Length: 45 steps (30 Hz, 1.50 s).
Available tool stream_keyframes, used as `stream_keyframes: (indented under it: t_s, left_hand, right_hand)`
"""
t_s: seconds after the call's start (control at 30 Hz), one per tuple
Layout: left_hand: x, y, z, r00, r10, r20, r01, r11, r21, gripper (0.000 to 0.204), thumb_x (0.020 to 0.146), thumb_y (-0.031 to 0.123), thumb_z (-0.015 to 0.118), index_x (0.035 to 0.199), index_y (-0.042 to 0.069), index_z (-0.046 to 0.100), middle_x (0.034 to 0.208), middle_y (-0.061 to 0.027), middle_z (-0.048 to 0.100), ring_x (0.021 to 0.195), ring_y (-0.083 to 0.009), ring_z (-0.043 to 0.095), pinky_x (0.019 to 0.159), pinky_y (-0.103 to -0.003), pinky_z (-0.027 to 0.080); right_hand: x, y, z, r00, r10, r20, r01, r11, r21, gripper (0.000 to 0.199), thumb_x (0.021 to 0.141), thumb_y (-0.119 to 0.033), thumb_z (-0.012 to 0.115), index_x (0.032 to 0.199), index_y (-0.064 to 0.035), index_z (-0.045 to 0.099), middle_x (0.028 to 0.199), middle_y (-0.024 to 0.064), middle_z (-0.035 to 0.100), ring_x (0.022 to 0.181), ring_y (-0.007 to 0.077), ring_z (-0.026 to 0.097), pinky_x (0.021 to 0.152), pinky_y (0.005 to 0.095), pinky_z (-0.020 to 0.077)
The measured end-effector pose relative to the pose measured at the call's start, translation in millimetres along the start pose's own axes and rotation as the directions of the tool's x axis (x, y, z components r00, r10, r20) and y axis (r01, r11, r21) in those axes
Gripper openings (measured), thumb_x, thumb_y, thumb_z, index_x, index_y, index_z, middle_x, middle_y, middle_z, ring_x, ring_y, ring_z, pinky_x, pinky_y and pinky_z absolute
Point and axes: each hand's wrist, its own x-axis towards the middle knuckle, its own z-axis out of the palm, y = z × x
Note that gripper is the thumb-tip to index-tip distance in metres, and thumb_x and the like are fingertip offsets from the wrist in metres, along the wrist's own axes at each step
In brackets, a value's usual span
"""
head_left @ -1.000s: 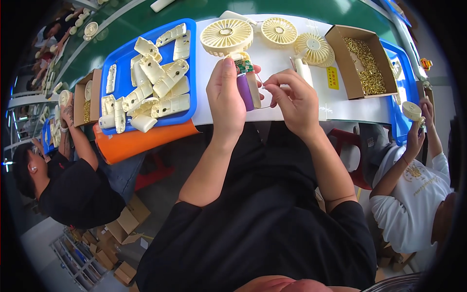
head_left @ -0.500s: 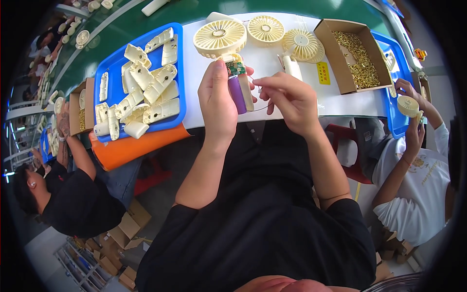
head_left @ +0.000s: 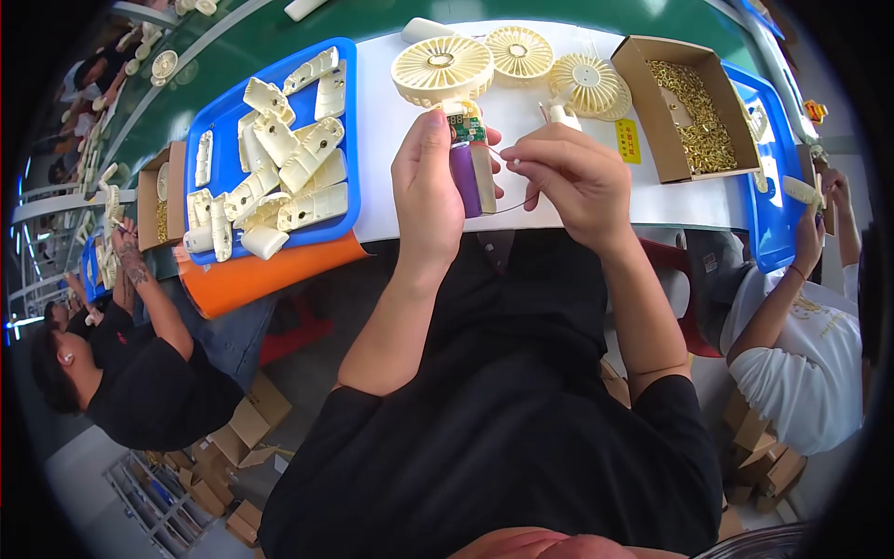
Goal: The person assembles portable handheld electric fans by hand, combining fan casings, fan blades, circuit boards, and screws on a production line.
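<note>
White counter (head_left: 400, 121) carries three round cream plastic fan grilles (head_left: 442, 67) beyond the hands. Left hand (head_left: 426, 182) is clamped around one purple cylindrical battery with a green circuit board (head_left: 465, 168); right hand (head_left: 570, 177) pinches its thin wire (head_left: 521, 207).

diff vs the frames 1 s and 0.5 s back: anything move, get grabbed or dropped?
Little changed. The right hand drew slightly away from the handle assembly, its thin wire now showing. Nothing grabbed or dropped: the left hand still grips the assembly. Blue tray, fan grilles and screw box stayed put.
</note>
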Motion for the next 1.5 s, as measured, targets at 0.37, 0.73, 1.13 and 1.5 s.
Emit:
stream_keyframes:
  t_s: [0.37,0.73,1.13,1.5]
  left_hand:
    - [0,-20,8,0.927,0.375,0.014,-0.374,0.921,0.110,0.035,0.112,0.029,0.039,0.110,0.000,0.059,0.094,-0.0082,0.069,0.074,-0.0086,0.063,0.064,-0.022,0.052]
    - [-7,-25,-1,0.879,0.462,0.119,-0.477,0.844,0.246,0.041,0.112,0.030,0.039,0.120,-0.006,0.059,0.100,-0.0132,0.071,0.088,-0.0161,0.069,0.078,-0.028,0.056]
    - [-9,-27,-8,0.862,0.485,0.144,-0.506,0.816,0.280,0.041,0.111,0.028,0.040,0.121,-0.008,0.059,0.102,-0.0143,0.072,0.089,-0.0165,0.069,0.080,-0.028,0.055]
    - [-3,-32,-18,0.763,0.598,0.248,-0.639,0.634,0.436,0.030,0.107,0.019,0.050,0.111,-0.007,0.066,0.090,-0.0124,0.069,0.073,-0.0167,0.063,0.068,-0.028,0.051]
  right_hand:
    - [-5,-5,22,0.771,0.637,-0.008,-0.460,0.565,0.685,0.014,0.098,-0.011,0.067,0.097,0.0022,0.072,0.090,0.0062,0.071,0.070,0.0079,0.057,0.059,0.0251,0.0441]
    - [-4,-17,30,0.754,0.657,-0.024,-0.466,0.560,0.685,0.014,0.095,-0.012,0.072,0.092,0.0016,0.071,0.081,0.0029,0.069,0.065,0.0045,0.052,0.056,0.0211,0.0392]
    - [-2,-20,30,0.756,0.655,0.019,-0.489,0.545,0.681,0.016,0.096,-0.013,0.071,0.092,0.0020,0.070,0.082,0.0060,0.071,0.070,0.0084,0.063,0.058,0.0230,0.0490]
    - [2,-21,19,0.656,0.744,0.126,-0.625,0.443,0.642,0.016,0.094,-0.014,0.069,0.089,0.0007,0.069,0.083,0.0058,0.069,0.067,0.0086,0.060,0.058,0.0248,0.0507]
